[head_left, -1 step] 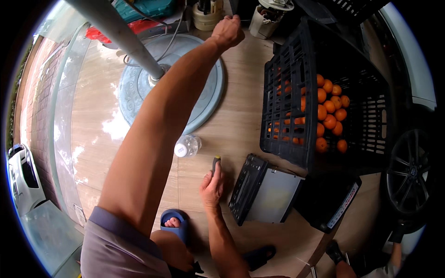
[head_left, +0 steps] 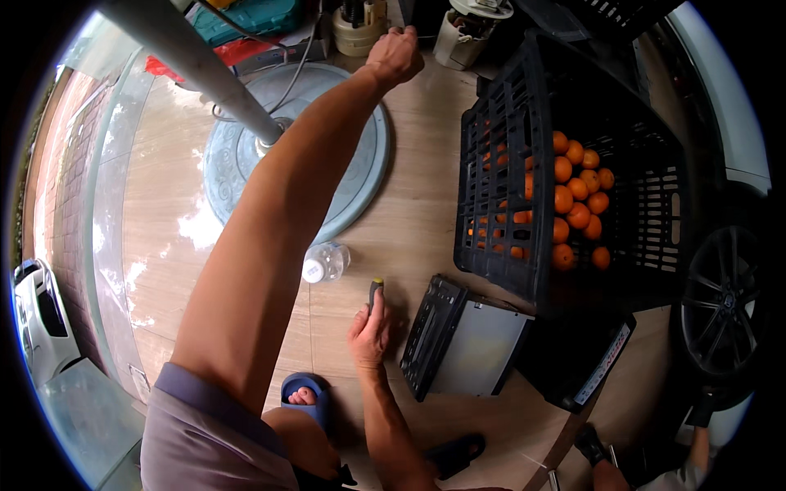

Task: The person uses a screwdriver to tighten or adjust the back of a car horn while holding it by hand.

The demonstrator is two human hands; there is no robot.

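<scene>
My left arm stretches across the view, and my left hand (head_left: 395, 57) is closed at the far side, close to a beige cylindrical part (head_left: 357, 39). Whatever the fingers hold, if anything, is hidden. Lower down, my right hand (head_left: 370, 337) grips a dark grey tool handle with a yellow-green end (head_left: 376, 288), the forefinger laid along it; the rest of the tool is out of sight. A clear plastic bottle with a white cap (head_left: 326, 263) is near that hand. To its right lies a car stereo unit (head_left: 471, 340) with a black front and silver casing.
A black plastic crate (head_left: 540, 172) on its side holds several oranges (head_left: 578, 188). Left of it stands a round light-blue base (head_left: 360, 184) with a grey pole (head_left: 205, 74). A black box (head_left: 565, 360) lies beside the stereo. Another person's arm (head_left: 700, 446) shows at lower right.
The surroundings appear shifted slightly left in the view. Both hands keep nearly the same pose, and the tool handle stays in my right hand.
</scene>
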